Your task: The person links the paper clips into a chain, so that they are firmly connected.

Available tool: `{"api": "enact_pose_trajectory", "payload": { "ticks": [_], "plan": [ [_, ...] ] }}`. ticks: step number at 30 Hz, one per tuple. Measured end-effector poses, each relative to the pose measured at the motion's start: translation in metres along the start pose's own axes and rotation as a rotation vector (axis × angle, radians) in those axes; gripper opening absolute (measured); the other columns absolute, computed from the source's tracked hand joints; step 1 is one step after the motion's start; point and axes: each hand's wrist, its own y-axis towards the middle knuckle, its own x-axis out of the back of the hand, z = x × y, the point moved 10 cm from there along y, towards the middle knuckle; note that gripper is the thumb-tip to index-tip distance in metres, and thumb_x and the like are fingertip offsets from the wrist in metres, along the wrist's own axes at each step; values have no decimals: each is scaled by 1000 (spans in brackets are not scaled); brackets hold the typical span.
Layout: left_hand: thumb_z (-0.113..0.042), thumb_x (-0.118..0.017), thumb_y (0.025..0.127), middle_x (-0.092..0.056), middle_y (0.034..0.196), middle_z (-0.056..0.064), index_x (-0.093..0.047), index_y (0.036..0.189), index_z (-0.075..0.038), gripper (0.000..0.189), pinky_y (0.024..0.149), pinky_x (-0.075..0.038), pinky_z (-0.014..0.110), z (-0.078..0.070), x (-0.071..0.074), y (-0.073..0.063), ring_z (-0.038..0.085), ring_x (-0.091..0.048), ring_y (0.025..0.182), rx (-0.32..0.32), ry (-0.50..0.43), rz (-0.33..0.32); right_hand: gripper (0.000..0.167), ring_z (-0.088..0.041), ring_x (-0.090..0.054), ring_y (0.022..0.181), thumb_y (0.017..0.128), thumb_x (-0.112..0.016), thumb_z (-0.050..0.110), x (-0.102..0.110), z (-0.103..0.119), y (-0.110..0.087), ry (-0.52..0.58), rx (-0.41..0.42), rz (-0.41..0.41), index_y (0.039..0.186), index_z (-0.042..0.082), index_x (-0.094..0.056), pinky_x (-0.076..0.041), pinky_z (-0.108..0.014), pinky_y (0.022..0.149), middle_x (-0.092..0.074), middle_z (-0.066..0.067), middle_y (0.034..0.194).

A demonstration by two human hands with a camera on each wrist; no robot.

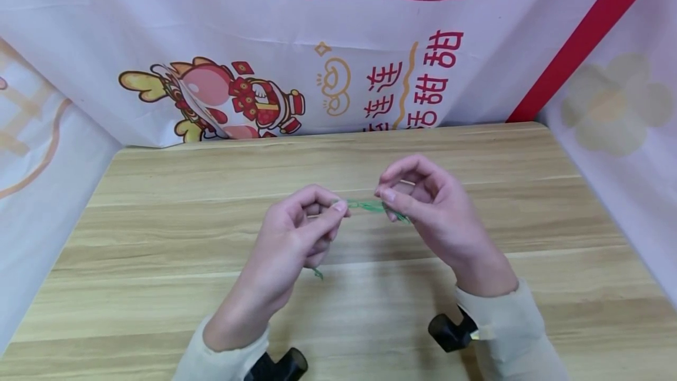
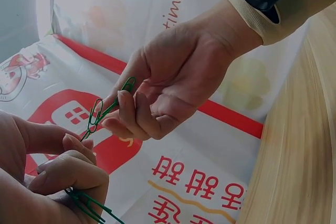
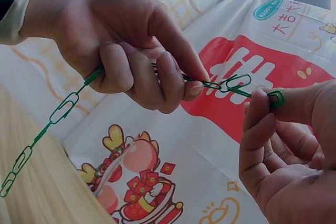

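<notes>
Several green paper clips, linked in a chain (image 1: 366, 206), run between the two hands above the table. The left hand (image 1: 301, 228) pinches the chain between thumb and index finger, its other fingers curled in. From this hand the rest of the chain (image 3: 54, 122) hangs down in the right wrist view. Opposite it, the right hand (image 1: 436, 210) pinches a green paper clip (image 2: 128, 84) by thumb and fingertips. Between the fingertips a loose-angled clip (image 3: 240, 81) shows by the chain's end; whether it is hooked through, I cannot tell.
Beneath the hands lies a wood-grain table (image 1: 158, 287). A white printed cloth (image 1: 254, 22) with red shapes and a cartoon figure stands along its back edge, with more cloth at both sides. Black wrist cameras (image 1: 452, 332) sit by the cuffs.
</notes>
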Motion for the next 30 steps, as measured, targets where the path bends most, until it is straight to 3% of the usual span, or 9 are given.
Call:
{"api": "enact_pose_trajectory", "payload": {
  "ticks": [6, 12, 14, 17, 21, 27, 30],
  "plan": [
    [-17, -65, 107, -52, 72, -3, -64, 106, 1, 18, 49, -26, 19, -1, 1, 0, 7, -32, 52, -20, 23, 11, 28, -10, -67, 79, 100, -57, -17, 6, 1, 1, 40, -4, -51, 109, 5, -70, -60, -23, 75, -73, -1, 98],
    [-13, -67, 104, -49, 70, -5, -66, 109, 3, 17, 47, -27, 20, -7, 0, -3, 7, -34, 52, -92, 73, 23, 27, -11, -68, 84, 100, -58, -16, 1, 6, -2, 0, 36, 14, 109, 7, -71, -61, -23, 79, -73, -1, 102],
    [-13, -69, 103, -47, 70, -5, -69, 112, 0, 16, 45, -29, 22, -10, -1, -5, 7, -36, 52, -131, 119, 27, 28, -10, -69, 86, 101, -59, -15, -3, 9, -3, -22, 59, 45, 109, 9, -71, -61, -23, 80, -73, -1, 104],
    [-16, -72, 102, -57, 78, -4, -76, 115, -9, 16, 48, -33, 24, -13, -3, -7, 7, -39, 56, -168, 201, 27, 28, -11, -69, 91, 100, -63, -13, -7, 15, -5, -37, 91, 78, 109, 12, -72, -61, -22, 82, -73, 0, 106],
    [-18, -76, 101, -67, 91, -2, -80, 112, -14, 13, 52, -36, 25, -13, -5, -8, 7, -40, 61, -169, 248, 28, 24, -14, -69, 94, 99, -67, -10, -12, 24, -7, -65, 151, 99, 108, 12, -72, -60, -23, 80, -73, -1, 106],
    [-21, -75, 102, -66, 87, -2, -80, 113, -18, 13, 65, -46, 26, -16, -2, -13, 10, -52, 73, -169, 294, 4, 7, -15, -70, 89, 98, -73, -5, -15, 32, -9, -218, 190, 95, 104, -5, -69, -62, -26, 76, -74, -2, 103],
    [-23, -71, 105, -56, 79, 0, -80, 114, -22, 13, 60, -43, 27, -23, -1, -17, 12, -49, 67, -183, 358, -16, 10, -15, -71, 89, 97, -73, -7, -16, 34, -11, -311, 183, 98, 104, -12, -67, -63, -27, 78, -74, -3, 103]
  ]
}}
